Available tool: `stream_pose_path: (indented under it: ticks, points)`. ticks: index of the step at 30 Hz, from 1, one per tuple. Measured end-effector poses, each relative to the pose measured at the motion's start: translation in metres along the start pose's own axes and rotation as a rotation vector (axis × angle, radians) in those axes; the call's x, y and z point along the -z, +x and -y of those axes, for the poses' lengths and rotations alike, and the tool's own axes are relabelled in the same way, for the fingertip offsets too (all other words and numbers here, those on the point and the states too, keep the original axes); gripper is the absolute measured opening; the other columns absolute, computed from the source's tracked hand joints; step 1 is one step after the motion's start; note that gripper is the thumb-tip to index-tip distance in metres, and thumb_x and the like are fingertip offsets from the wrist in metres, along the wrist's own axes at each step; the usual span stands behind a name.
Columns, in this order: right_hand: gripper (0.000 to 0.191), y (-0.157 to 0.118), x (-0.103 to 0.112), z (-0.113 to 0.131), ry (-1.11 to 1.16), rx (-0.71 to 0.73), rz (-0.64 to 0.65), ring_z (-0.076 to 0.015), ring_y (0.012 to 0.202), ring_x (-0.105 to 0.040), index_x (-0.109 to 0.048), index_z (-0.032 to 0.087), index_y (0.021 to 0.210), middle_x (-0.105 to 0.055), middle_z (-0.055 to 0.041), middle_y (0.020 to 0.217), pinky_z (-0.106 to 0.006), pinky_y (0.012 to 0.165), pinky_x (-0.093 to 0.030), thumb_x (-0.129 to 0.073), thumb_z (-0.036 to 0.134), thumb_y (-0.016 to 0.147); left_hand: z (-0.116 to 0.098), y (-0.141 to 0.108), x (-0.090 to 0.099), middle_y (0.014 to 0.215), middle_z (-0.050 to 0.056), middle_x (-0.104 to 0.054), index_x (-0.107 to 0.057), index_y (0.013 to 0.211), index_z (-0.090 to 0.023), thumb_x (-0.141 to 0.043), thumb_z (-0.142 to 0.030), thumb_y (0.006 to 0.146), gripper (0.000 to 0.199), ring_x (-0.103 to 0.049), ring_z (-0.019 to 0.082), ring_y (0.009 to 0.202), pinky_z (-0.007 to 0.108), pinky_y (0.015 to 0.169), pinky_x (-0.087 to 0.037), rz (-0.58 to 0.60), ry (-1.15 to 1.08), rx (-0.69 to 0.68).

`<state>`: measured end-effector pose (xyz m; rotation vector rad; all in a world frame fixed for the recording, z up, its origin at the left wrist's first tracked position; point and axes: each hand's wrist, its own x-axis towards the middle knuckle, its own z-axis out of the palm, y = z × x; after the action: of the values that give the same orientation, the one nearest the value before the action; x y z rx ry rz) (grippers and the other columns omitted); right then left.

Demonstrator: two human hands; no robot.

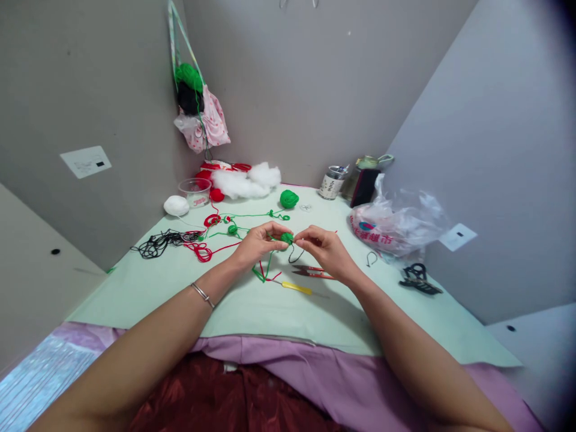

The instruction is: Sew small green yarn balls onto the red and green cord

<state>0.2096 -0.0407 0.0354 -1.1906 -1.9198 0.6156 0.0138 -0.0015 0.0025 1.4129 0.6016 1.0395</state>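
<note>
1. Okay, clock faces here are centred on your small green piece (287, 238), 12 being the back wall. It's up off the table (148, 294), between your hands. It looks roundish, so I can't call a clear long axis; its worked edge faces roughly 3, toward your right fingers. A black strand (291, 255) hangs in a loop around 5.

2. Counts: one green piece in hand, plus one bigger green ball (288, 198) at 12 and one little green ball (232, 230) near 9. You've got one white ball (176, 206) between 9 and 10, and one black yarn tangle (164, 243) at 9. One pair of snips (314, 272) sits between 4 and 5, blades aimed at 9, and one yellow-handled tool (296, 288) lies between 5 and 6. One plastic bag (391, 225) is at 3, one black claw clip (420, 279) between 3 and 4.

3. Grip: your left hand (288, 238) is closed on the green piece, thumb and finger pinching it. Your right hand (297, 239) has thumb and finger drawn together right at the piece's edge, by the strand; what's between those tips is too small to tell.
</note>
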Motion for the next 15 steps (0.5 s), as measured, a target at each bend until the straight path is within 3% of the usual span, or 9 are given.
stream_pose_path:
  ticks: [4, 10, 15]
  points:
    - [0.019, 0.002, -0.003, -0.005, 0.056, -0.038, -0.009, -0.0142, 0.068, -0.052, -0.069, 0.017, 0.081, -0.064, -0.003, 0.079, -0.028, 0.064, -0.039, -0.062, 0.035, 0.084, 0.002, 0.0, -0.001, 0.091, 0.004, -0.067, -0.068, 0.099, -0.016, -0.079, -0.023, 0.067, 0.035, -0.061, 0.015, 0.085, 0.031, 0.082, -0.045, 0.004, -0.011, 0.021]
    - [0.011, 0.0, -0.009, -0.005, -0.03, -0.129, -0.061, -0.0121, 0.055, -0.05, -0.066, 0.019, 0.086, -0.056, 0.0033, 0.061, -0.025, 0.057, -0.039, -0.063, 0.029, 0.084, 0.008, 0.0, -0.005, 0.091, 0.003, -0.067, -0.067, 0.096, -0.015, -0.078, -0.025, 0.069, 0.031, -0.06, 0.014, 0.084, 0.029, 0.081, -0.044, -0.026, 0.084, 0.005]
    - [0.019, -0.007, -0.02, -0.003, -0.241, 0.135, -0.118, -0.0158, 0.077, -0.062, -0.064, 0.02, 0.105, -0.066, -0.0044, 0.09, -0.027, 0.071, -0.045, -0.051, 0.017, 0.09, 0.009, -0.001, -0.011, 0.089, 0.004, -0.068, -0.065, 0.091, -0.015, -0.078, -0.028, 0.069, 0.029, -0.062, 0.016, 0.084, 0.03, 0.081, -0.046, -0.075, 0.105, -0.039]
